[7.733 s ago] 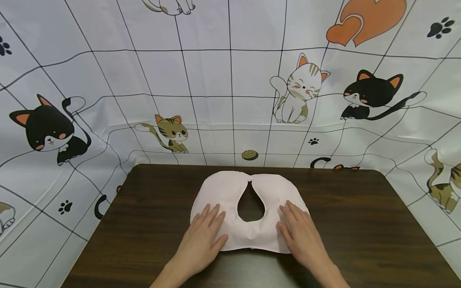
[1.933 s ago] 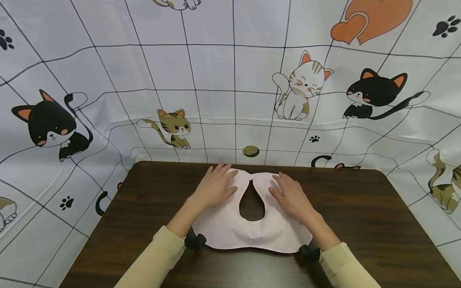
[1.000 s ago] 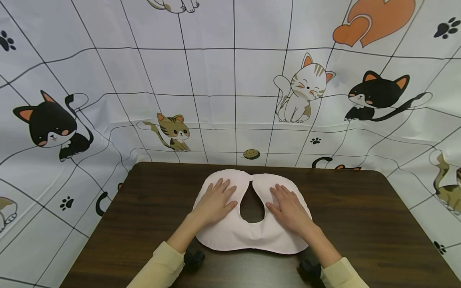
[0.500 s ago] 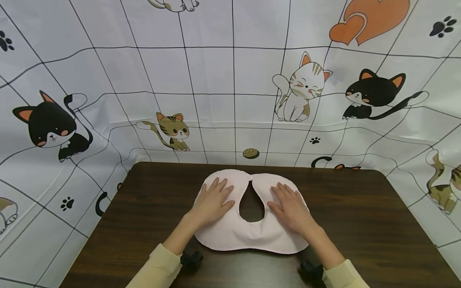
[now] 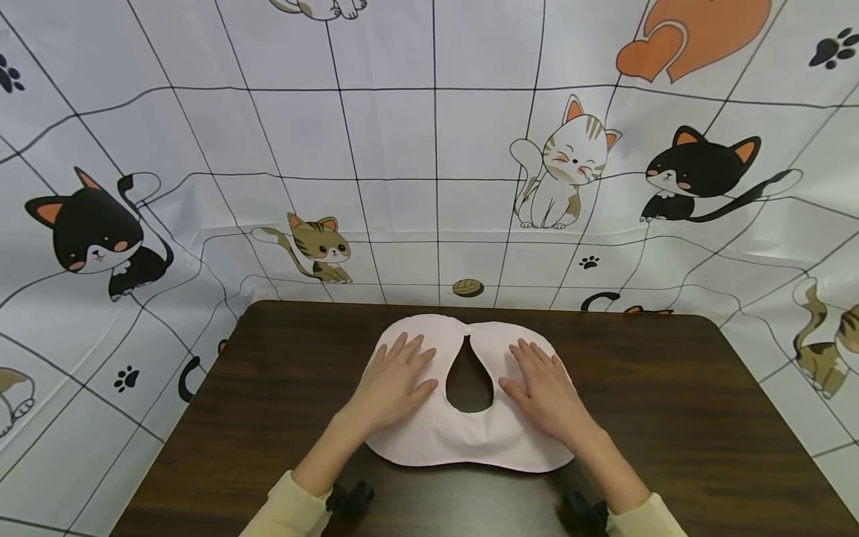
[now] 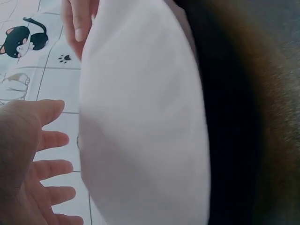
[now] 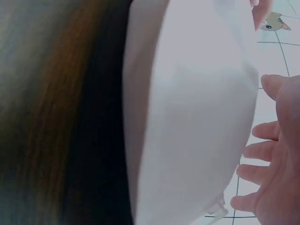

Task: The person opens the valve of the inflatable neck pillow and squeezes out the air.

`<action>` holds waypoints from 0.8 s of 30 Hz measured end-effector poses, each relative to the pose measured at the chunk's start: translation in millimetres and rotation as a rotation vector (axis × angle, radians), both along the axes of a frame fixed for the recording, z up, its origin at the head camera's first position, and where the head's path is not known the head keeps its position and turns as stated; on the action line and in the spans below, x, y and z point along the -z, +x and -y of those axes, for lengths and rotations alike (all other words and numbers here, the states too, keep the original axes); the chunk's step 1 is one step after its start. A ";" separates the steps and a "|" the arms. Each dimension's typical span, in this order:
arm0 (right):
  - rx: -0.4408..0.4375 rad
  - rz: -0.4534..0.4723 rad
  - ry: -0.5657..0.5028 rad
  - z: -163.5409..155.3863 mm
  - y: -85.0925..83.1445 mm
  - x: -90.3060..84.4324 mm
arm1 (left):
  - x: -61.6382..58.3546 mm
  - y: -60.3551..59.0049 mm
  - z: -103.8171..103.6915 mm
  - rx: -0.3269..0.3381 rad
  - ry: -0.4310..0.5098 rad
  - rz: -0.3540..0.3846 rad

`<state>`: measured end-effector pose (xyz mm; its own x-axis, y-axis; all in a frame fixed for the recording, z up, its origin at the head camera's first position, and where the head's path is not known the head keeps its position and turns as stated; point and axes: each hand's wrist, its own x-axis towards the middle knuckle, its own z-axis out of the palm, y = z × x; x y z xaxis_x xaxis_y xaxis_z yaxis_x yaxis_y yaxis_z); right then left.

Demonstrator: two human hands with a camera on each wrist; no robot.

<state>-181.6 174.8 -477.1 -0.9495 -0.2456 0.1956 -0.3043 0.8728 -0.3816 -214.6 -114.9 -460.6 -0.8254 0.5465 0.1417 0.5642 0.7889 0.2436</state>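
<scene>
Cat-print backdrop cloth (image 5: pixel 429 149) is hanging behind and draping round the sides, filling everything from nine through twelve to three o'clock.

Dark wood tabletop (image 5: pixel 671 418) is taking up the lower half of the head view.

Pale pink U-shaped cushion cover (image 5: pixel 463 440) is lying flat at the centre of the tabletop, its two lobes meeting at twelve o'clock around a teardrop opening, its closed curve sitting at six o'clock. It is looking thin, soft and light, with no stiffness; judging by the slight ripples it is likely sliding easily on the smooth wood and creasing if bunched. Best holds seem to be the outer hem at four and eight o'clock, or the lobe tips at twelve, pinched with both hands so the shape is not sagging.

Left hand (image 5: pixel 392 380) is resting palm down on the nine o'clock lobe, fingers straight and spread, pressing the fabric flat. Right hand (image 5: pixel 545 388) is doing the same on the three o'clock lobe, fingers fanned, gripping nothing.

Cream sleeves (image 5: pixel 288 511) are showing at six o'clock.
</scene>
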 end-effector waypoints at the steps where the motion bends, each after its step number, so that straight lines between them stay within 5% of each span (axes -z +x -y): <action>1: 0.000 0.004 0.004 -0.2 -0.1 1.1 | 0.9 0.3 -0.4 0.002 0.000 0.007; 13: -0.020 0.046 0.049 0.1 -0.2 12.0 | 15.8 -1.9 -2.2 -0.018 -0.048 0.100; 24: -0.039 0.082 0.055 -2.4 6.3 12.7 | 20.6 6.6 -5.4 -0.032 -0.028 0.095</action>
